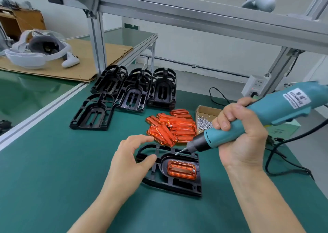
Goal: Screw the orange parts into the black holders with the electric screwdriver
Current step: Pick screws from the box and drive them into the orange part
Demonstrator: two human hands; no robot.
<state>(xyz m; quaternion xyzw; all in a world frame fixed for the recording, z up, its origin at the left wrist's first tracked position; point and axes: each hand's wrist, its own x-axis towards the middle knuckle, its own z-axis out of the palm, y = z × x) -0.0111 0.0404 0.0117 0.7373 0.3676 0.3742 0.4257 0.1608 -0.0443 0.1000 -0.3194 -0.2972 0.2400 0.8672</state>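
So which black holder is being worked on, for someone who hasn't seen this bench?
On the green bench mat, look nearest the camera, between the two hands. That flat black plastic holder lies apart from the others and alone has an orange translucent part seated in it.

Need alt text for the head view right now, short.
The right hand grips a teal electric screwdriver, its tip over a black holder with an orange part seated inside. The left hand hovers open beside it.

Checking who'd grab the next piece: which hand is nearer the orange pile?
Left. The left hand has fingertips just beside the orange pile; the right hand grips the screwdriver farther right.
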